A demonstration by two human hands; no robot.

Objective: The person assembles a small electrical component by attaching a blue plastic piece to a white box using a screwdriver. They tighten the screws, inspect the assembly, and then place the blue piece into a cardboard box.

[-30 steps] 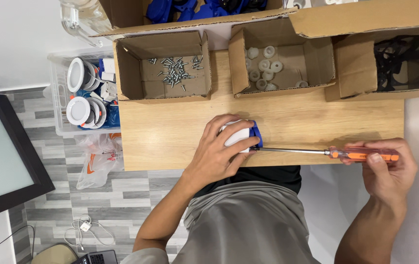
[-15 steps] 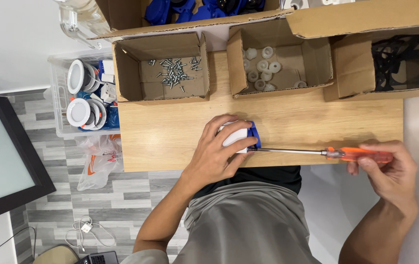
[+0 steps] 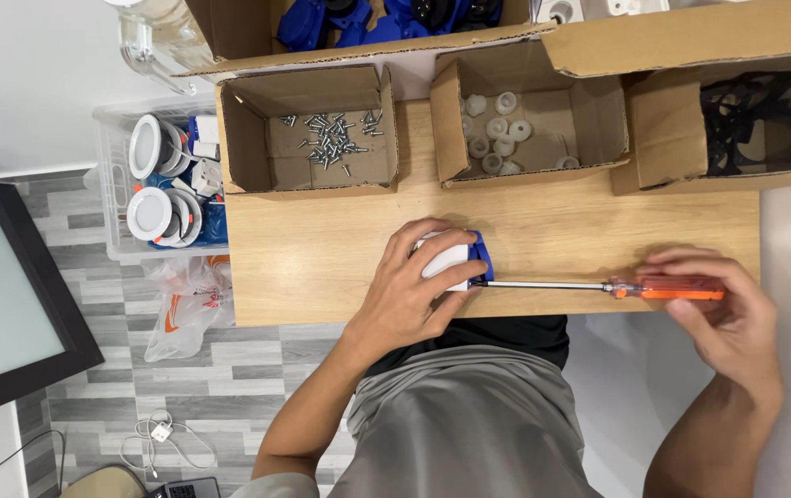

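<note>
Seen from above, a person sits at a wooden bench (image 3: 322, 258). The left hand (image 3: 414, 295) lies cupped over a small white and blue part (image 3: 455, 258), its grip pressed around the part and holding it down on the bench top near the front edge. The fingers cover most of the part; only a white face and a blue edge on the side away from the wrist show.

The right hand (image 3: 732, 318) has its grip pinching the orange handle of a screwdriver (image 3: 663, 289), fingers curled over the top and thumb underneath. The screwdriver lies level, parallel to the bench's front edge. Its thin metal shaft runs from the right grip across to the left grip, and the tip meets the blue edge of the part just beside the left fingertips.

Beyond the left grip, farther from the body, sits an open cardboard box of loose screws (image 3: 331, 138). Beyond the shaft, between the two grips, stands a box of small white round caps (image 3: 497, 138). Beyond the right grip is a box of black parts (image 3: 746, 115).
</note>
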